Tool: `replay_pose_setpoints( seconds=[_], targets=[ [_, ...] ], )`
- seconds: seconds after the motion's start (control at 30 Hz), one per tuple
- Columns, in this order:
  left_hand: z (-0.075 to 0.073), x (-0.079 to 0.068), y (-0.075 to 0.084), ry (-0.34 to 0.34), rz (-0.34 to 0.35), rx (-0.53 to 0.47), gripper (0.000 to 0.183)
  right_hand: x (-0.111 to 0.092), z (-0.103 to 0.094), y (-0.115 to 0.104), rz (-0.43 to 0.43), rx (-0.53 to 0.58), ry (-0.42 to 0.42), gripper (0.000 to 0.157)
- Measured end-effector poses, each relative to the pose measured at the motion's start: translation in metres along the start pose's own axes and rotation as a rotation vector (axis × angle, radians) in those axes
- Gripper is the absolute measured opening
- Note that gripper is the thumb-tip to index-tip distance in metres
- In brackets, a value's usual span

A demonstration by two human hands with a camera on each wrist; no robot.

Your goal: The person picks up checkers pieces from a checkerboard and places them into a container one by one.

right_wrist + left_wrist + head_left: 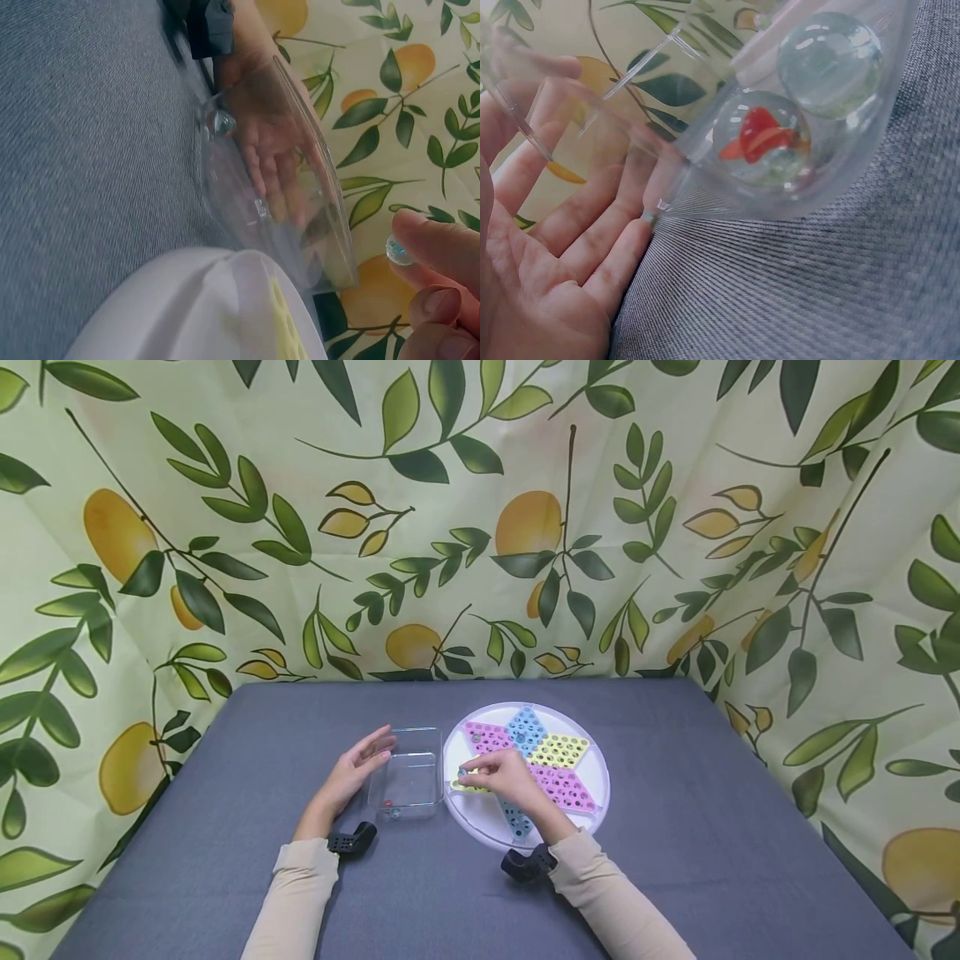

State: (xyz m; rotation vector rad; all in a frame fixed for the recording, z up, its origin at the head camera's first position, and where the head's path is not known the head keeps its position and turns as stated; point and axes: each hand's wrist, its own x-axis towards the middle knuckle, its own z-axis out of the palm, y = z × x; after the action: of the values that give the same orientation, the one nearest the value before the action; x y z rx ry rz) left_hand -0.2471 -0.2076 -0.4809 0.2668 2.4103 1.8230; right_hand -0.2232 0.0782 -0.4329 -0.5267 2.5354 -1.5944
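My right hand (506, 774) pinches a clear glass marble (399, 250) with a bluish middle between thumb and fingertips. It is over the left yellow point of a round white Chinese checkers board (596, 735). To the left of the board stands a clear plastic box (416, 728). My left hand (356, 768) lies along the box's left side, fingers extended and right at its wall. Inside the box, at its near end, are a marble with a red-orange swirl (759, 139) and a pale clear marble (829, 64).
The board has pink, blue and yellow sections full of small holes, with marbles on the far pink (476, 737) and blue (521, 737) ones. A grey cloth (420, 893) covers the table. A leaf-and-fruit printed curtain (450, 568) hangs behind and at the sides.
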Motion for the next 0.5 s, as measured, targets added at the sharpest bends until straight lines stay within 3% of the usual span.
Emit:
replay_pose_setpoints(
  seconds=[0.5],
  targets=[
    [0.001,0.0,0.001,-0.005,0.003,-0.015,0.056,0.004,0.017,-0.005,-0.05,0.014,-0.015,0.024]
  ],
)
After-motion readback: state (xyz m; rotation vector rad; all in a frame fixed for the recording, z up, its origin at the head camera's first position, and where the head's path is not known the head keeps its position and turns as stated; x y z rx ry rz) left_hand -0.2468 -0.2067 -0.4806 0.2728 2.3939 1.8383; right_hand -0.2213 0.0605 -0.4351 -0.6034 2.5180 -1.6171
